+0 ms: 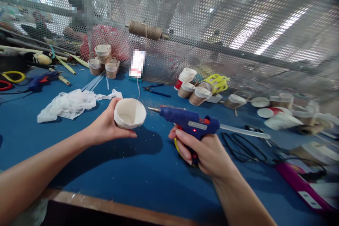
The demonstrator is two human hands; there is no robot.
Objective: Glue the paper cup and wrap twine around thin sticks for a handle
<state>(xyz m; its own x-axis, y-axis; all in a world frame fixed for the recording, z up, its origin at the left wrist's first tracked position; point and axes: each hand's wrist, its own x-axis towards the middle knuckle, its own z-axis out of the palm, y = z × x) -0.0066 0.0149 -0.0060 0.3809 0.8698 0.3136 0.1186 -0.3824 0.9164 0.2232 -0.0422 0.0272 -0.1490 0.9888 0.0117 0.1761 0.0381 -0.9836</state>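
Note:
My left hand (112, 123) is wrapped round a white paper cup (129, 114), held above the blue table with its mouth tilted toward me. White fabric edging runs along its rim. In my right hand (201, 148) is a blue hot glue gun (189, 119), its red light lit and a clear glue stick (245, 131) jutting from the back. The metal nozzle (154, 109) points left at the cup's rim, a small gap apart from it. Left of the cup lies a crumpled piece of white gauze (70, 104).
Behind stand several small twine-wrapped cups (103, 54) and a phone (137, 63) by the mesh panel. Pliers (157, 90) lie mid-table. More cups (200, 95), a black cable (242, 150) and a magenta power strip (304, 187) are at right. Another glue gun (42, 80) rests at left.

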